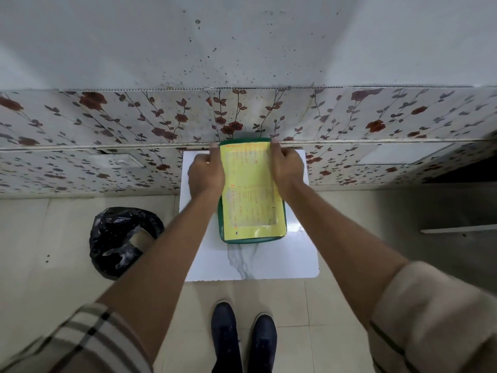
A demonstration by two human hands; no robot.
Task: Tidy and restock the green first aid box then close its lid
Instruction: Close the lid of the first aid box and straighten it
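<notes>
**Entry: green box under both hands — risks at the far edge**

Item: green rectangular plastic first aid box (pixel 225 239) with a yellow printed label sheet (pixel 251 195) covering its upper face. Location: centre of frame, on a small white marble-patterned table top (pixel 269 265), its far end close to the floral-papered wall ledge (pixel 134 125).

Left hand (pixel 205 175): centre-left, fingers curled over the box's far left corner, gripping the edge. Right hand (pixel 286 166): centre-right, fingers likewise wrapped over the far right corner. Whether the fingertips sit under a lid rim or merely press on it cannot be told. Whether the lid is latched cannot be told either; no contents are visible.

Also present: crumpled black plastic bag (pixel 121 240) on the tiled floor (pixel 53 238), lower left; dark shoes (pixel 243 337) at bottom centre.

Hazards, as judged:
- Both grips sit at the far end; uneven pull could twist the lid or slide the box toward the near table edge.
- If the lid swings back, the nearby ledge may block it.
- The label sheet appears to be lifting at its near right corner; a thumb could snag and tear it.
- Supplies for restocking are not in view.
</notes>
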